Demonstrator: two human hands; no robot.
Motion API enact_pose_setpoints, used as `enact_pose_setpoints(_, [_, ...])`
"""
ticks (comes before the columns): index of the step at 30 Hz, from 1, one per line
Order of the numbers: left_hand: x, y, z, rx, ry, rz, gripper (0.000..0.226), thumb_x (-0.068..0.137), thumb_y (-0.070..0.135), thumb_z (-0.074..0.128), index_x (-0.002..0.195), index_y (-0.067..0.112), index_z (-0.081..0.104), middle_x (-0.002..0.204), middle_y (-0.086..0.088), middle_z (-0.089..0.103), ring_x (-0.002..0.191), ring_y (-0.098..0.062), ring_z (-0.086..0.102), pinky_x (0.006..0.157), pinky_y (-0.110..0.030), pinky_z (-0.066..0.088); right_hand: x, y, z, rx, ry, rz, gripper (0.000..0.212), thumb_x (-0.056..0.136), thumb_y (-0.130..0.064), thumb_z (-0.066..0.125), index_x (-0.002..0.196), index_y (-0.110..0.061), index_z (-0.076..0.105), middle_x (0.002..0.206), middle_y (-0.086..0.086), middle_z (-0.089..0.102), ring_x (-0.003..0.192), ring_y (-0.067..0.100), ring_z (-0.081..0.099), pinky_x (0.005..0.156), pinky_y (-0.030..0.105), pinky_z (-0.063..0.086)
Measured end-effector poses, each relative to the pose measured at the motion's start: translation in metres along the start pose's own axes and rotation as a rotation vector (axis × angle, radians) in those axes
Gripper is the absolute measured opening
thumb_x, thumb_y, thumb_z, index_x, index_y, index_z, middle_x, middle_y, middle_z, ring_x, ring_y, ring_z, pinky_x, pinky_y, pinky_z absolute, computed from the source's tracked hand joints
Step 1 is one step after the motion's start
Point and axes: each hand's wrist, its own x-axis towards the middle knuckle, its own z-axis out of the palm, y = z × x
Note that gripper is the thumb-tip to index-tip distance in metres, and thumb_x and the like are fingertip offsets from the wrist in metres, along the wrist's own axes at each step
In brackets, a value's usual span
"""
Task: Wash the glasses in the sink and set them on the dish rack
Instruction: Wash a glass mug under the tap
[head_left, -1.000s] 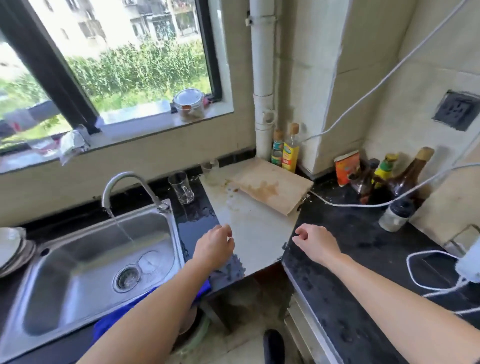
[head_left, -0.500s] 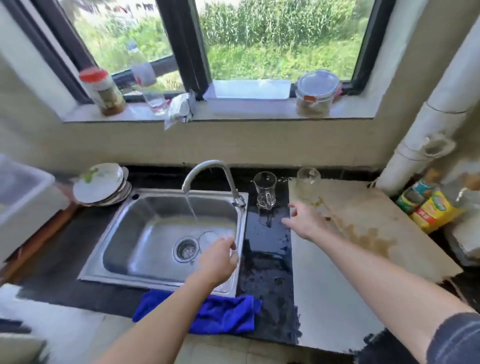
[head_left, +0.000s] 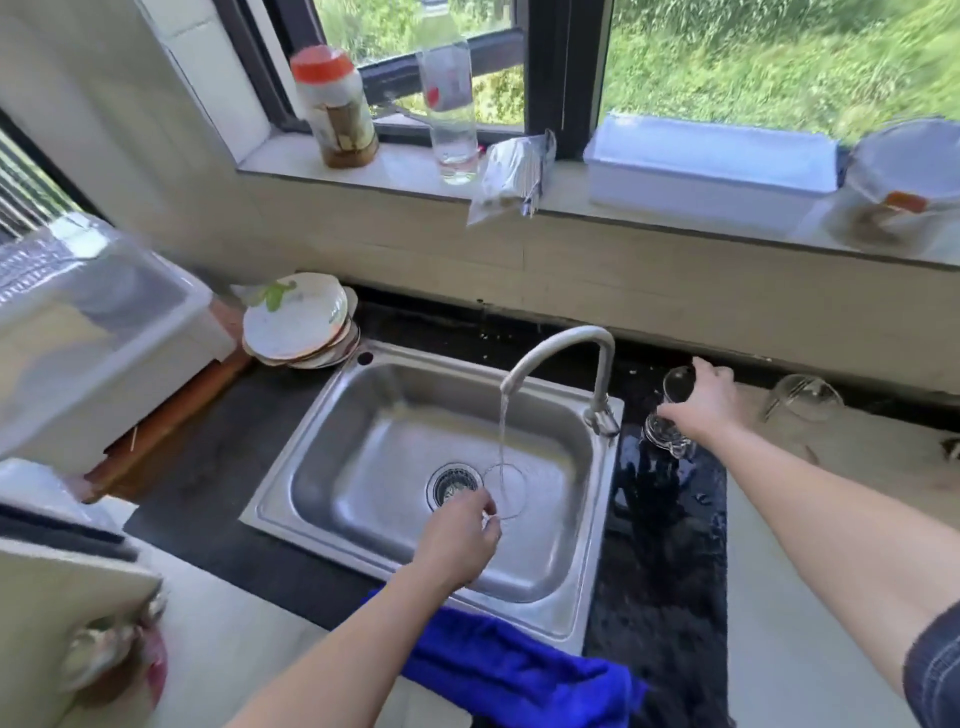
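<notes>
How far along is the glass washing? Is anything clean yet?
Barely started. Done: only the tap is running into the sink; no washed glass shows anywhere. In hand: the right hand is closing on a glass on the wet counter, and the left hand hangs over the basin. Left: washing that one, then the second glass beside it, and racking both.

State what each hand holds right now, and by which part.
The right hand grips the glass on the counter around its side. The left hand hovers over the sink, holding nothing visible.
</notes>
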Motion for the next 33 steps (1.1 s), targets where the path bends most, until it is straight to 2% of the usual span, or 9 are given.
enact_pose_setpoints(5, [0.046, -0.007, -0.005, 0.0, -0.104, 0.065, 0.019, 0.091, 0.025, 0.05, 0.104, 0.015, 0.06, 0.105, -0.005, 0.065, 0.099, -0.025, 0.059, 0.084, -0.035, 0.046, -0.019, -0.004, -0.005, 0.097, 0.094, 0.096, 0.088, 0.068, -0.035, 0.082, 0.144, -0.016, 0.042, 0.141, 0.015, 0.047, 0.125, 0.033, 0.05, 0.1, 0.041, 0.044])
enact_pose_setpoints(9, [0.076, 0.001, 0.0, -0.058, -0.196, 0.089, 0.019, 0.091, 0.026, 0.052, 0.101, 0.015, 0.063, 0.101, -0.006, 0.067, 0.097, -0.025, 0.06, 0.079, -0.032, 0.045, -0.058, -0.006, -0.021, 0.295, 0.139, 0.191, 0.088, 0.056, -0.041, 0.085, 0.135, -0.023, 0.05, 0.124, 0.0, 0.058, 0.108, 0.023, 0.059, 0.095, 0.042, 0.05])
enact_pose_setpoints(13, [0.089, 0.01, 0.011, -0.584, -0.339, -0.149, 0.024, 0.094, 0.031, 0.051, 0.098, 0.008, 0.06, 0.085, -0.01, 0.061, 0.073, -0.023, 0.059, 0.065, -0.035, 0.047, -0.097, -0.018, -0.017, 0.461, 0.032, 0.179, 0.073, 0.062, -0.029, 0.088, 0.127, -0.021, 0.058, 0.108, -0.001, 0.063, 0.092, 0.02, 0.063, 0.078, 0.043, 0.057])
enact_pose_setpoints(17, [0.089, 0.011, 0.012, -1.002, -0.441, -0.415, 0.032, 0.099, 0.04, 0.04, 0.108, 0.013, 0.055, 0.098, -0.015, 0.063, 0.085, -0.03, 0.062, 0.071, -0.039, 0.052, -0.113, -0.037, 0.018, 0.612, -0.185, 0.217, 0.075, 0.064, -0.022, 0.087, 0.131, -0.016, 0.056, 0.108, 0.008, 0.062, 0.085, 0.02, 0.066, 0.052, 0.026, 0.053])
enact_pose_setpoints(20, [0.083, 0.0, 0.014, -1.29, -0.477, -0.537, 0.036, 0.099, 0.044, 0.039, 0.104, 0.015, 0.059, 0.093, -0.012, 0.064, 0.084, -0.03, 0.063, 0.075, -0.042, 0.052, -0.114, -0.058, 0.048, 0.689, -0.326, 0.236, 0.078, 0.065, -0.019, 0.087, 0.134, -0.01, 0.053, 0.111, 0.009, 0.062, 0.088, 0.023, 0.069, 0.059, 0.036, 0.06])
enact_pose_setpoints(23, [0.079, -0.018, 0.014, -1.517, -0.348, -0.638, 0.026, 0.096, 0.038, 0.048, 0.096, 0.016, 0.061, 0.087, -0.012, 0.062, 0.078, -0.031, 0.062, 0.071, -0.04, 0.051, -0.109, -0.078, 0.075, 0.721, -0.444, 0.272, 0.081, 0.066, -0.021, 0.086, 0.137, -0.009, 0.049, 0.118, 0.005, 0.055, 0.092, 0.029, 0.07, 0.072, 0.048, 0.06])
enact_pose_setpoints(26, [0.079, -0.043, 0.012, -1.613, -0.22, -0.665, 0.025, 0.093, 0.035, 0.051, 0.098, 0.013, 0.062, 0.084, -0.008, 0.061, 0.07, -0.027, 0.058, 0.063, -0.033, 0.048, -0.104, -0.094, 0.093, 0.68, -0.568, 0.257, 0.08, 0.07, -0.034, 0.085, 0.137, -0.011, 0.048, 0.117, 0.006, 0.056, 0.091, 0.025, 0.069, 0.073, 0.044, 0.061])
enact_pose_setpoints(29, [0.078, -0.065, 0.01, -1.614, -0.216, -0.755, 0.032, 0.094, 0.039, 0.047, 0.102, 0.012, 0.062, 0.081, -0.009, 0.065, 0.065, -0.025, 0.056, 0.054, -0.027, 0.044, -0.094, -0.103, 0.099, 0.611, -0.733, 0.164, 0.075, 0.077, -0.043, 0.078, 0.139, -0.016, 0.046, 0.123, 0.006, 0.057, 0.099, 0.02, 0.064, 0.073, 0.038, 0.062])
enact_pose_setpoints(33, [0.083, -0.087, 0.013, -1.666, -0.28, -0.828, 0.031, 0.09, 0.038, 0.054, 0.098, 0.009, 0.064, 0.077, -0.013, 0.068, 0.06, -0.028, 0.059, 0.048, -0.024, 0.041, -0.067, -0.103, 0.099, 0.526, -0.774, 0.035, 0.046, 0.095, -0.019, 0.057, 0.14, -0.021, 0.048, 0.125, 0.002, 0.058, 0.104, 0.017, 0.062, 0.082, 0.04, 0.06])
